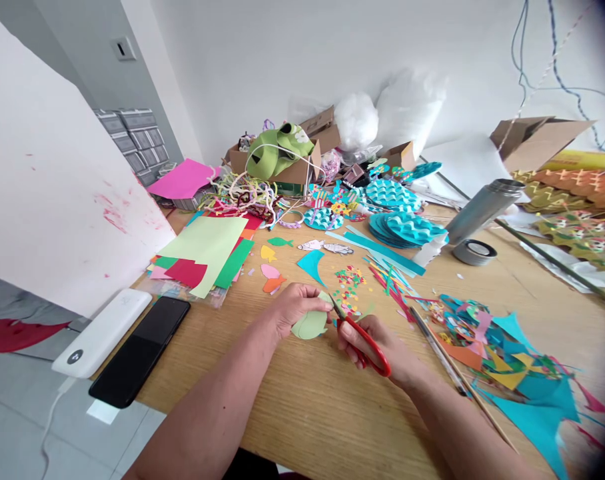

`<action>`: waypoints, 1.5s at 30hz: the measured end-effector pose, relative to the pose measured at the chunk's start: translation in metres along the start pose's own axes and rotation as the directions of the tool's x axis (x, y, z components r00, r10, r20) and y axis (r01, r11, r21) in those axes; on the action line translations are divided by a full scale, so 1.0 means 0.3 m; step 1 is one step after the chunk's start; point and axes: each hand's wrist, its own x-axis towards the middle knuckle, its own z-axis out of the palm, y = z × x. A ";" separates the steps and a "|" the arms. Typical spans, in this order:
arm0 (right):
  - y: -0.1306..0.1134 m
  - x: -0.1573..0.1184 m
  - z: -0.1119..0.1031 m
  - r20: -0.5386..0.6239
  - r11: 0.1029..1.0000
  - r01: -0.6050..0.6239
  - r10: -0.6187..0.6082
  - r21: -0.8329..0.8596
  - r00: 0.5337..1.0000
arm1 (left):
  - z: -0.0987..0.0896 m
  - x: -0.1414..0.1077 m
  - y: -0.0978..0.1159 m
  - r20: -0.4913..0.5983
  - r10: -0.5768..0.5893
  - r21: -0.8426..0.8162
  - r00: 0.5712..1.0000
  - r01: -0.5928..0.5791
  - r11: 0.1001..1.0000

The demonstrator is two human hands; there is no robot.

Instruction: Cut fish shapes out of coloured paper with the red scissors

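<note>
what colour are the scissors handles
Red: the handles show best in the head view, the only one here.

Lettering: none can be read | White power bank (105, 327): a faint mark is borne on its top, too small to be made out

I'm pinching a light green paper piece (310, 325) in my left hand (296, 307) and gripping red-handled scissors (381, 358) in my right hand (370, 339), blades (337, 309) at its edge. Paper fish (272, 285) are lying beyond; scraps (542, 403) are sprawling to my right.
</note>
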 end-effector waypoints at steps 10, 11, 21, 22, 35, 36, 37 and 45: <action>0.000 -0.006 -0.001 0.012 0.998 0.012 -0.013 0.055 1.000 | -0.015 0.008 -0.004 0.022 -0.020 0.008 1.000 0.020 1.000; -0.003 -0.008 -0.001 0.010 0.998 0.013 -0.014 0.061 1.000 | -0.016 0.009 -0.004 0.022 -0.015 0.010 1.000 0.015 1.000; -0.003 -0.009 -0.001 0.015 0.998 0.038 -0.039 0.047 0.999 | -0.014 0.003 -0.004 0.031 -0.025 0.015 0.999 0.024 1.000; -0.002 -0.008 -0.001 0.017 0.998 0.042 -0.043 0.047 0.999 | -0.015 0.003 -0.004 0.033 -0.025 0.011 0.999 0.025 1.000; 0.025 0.004 -0.004 -0.110 0.994 0.045 -0.034 0.099 0.993 | -0.012 -0.005 -0.009 0.231 -0.045 0.012 0.972 0.043 0.999; 0.024 0.005 -0.004 -0.123 0.994 0.051 -0.039 0.098 0.992 | -0.014 -0.005 -0.011 0.274 -0.048 0.013 0.960 0.046 0.999; 0.023 0.005 -0.004 -0.133 0.993 0.055 -0.042 0.101 0.990 | -0.016 -0.005 -0.014 0.310 -0.049 0.016 0.949 0.047 0.999; 0.019 0.013 -0.002 -0.233 0.973 0.057 -0.003 0.226 0.972 | -0.035 0.007 -0.025 0.226 -0.018 -0.181 0.974 0.060 0.982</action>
